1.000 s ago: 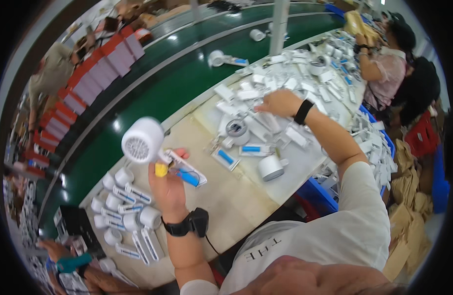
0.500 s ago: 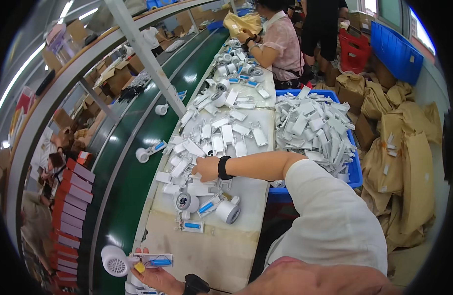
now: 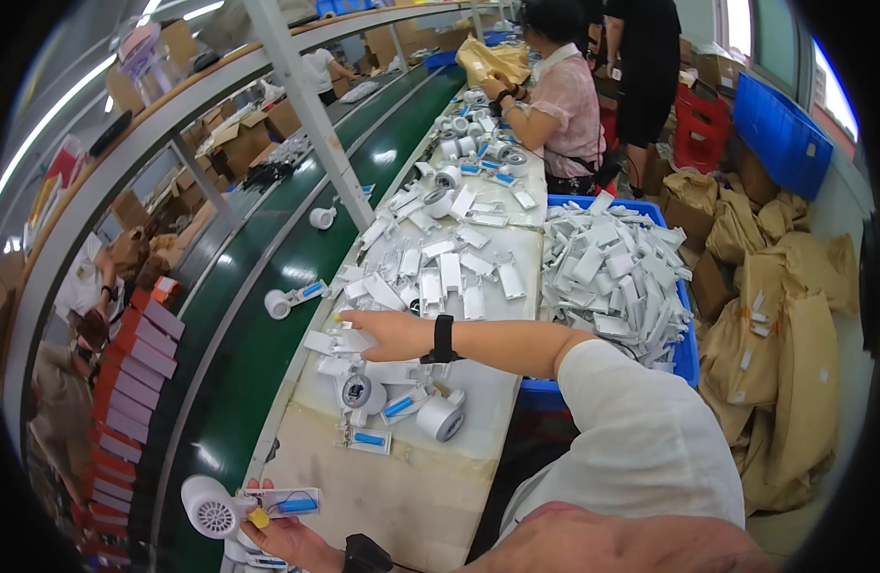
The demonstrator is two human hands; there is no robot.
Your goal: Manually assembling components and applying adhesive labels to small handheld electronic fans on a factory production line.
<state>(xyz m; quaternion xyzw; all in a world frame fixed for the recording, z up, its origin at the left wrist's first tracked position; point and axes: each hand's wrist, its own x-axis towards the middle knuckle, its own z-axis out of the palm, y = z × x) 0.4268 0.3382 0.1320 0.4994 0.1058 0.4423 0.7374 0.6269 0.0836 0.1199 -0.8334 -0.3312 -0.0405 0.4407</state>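
My left hand is closed around a small white fan at the lower left, over the table's near edge. The fan has a round grilled head, and its open handle shows a blue battery with thin wires. A yellow patch shows beside its neck. My right hand reaches across the table, fingers closed on a white plastic cover at the edge of a heap of similar covers. Part of that cover is hidden by the fingers. Nearer to me lie a fan head and another opened handle.
A blue crate full of white covers stands right of the table. On the left runs a green conveyor belt with a few fans. A metal post rises at the belt's edge. A co-worker sits farther up.
My right hand has shifted slightly left and lifted a white cover partly off the heap. My left hand, still holding the fan, has moved a little left. The whole view has shifted slightly.
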